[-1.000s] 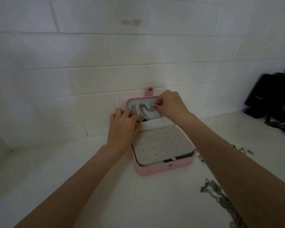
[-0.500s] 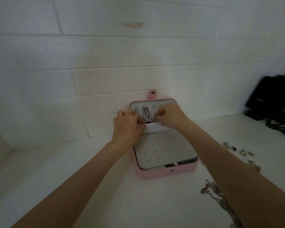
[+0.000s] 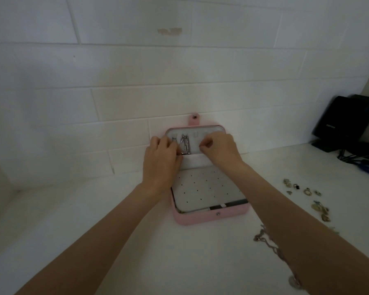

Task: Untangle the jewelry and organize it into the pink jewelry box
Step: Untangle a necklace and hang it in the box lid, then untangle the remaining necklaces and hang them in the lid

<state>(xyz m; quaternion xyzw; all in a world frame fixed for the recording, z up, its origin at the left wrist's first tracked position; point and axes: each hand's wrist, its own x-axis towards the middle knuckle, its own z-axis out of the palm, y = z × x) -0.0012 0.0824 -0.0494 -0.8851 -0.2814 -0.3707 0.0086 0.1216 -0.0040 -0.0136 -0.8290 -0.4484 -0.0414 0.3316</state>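
The pink jewelry box (image 3: 200, 217) lies open on the white counter, its lid (image 3: 213, 127) leaning on the tiled wall. A silver necklace (image 3: 185, 145) hangs from a hook in the lid, and its lower end sits in the white lid pocket (image 3: 192, 161). My left hand (image 3: 160, 165) holds the pocket's top edge, its curled fingers just left of the necklace. My right hand (image 3: 222, 149) pinches the same edge further right. A white perforated panel (image 3: 207, 188) covers the base. Tangled chains (image 3: 268, 241) lie at the right, partly hidden under my right forearm.
Several small earrings and charms (image 3: 307, 191) are scattered on the counter right of the box. A black device (image 3: 345, 122) with cables (image 3: 358, 160) stands in the far right corner. The wall runs right behind the lid.
My right hand has left the hook at the top of the lid and come down to the pocket edge. The necklace now hangs by itself between my two hands.
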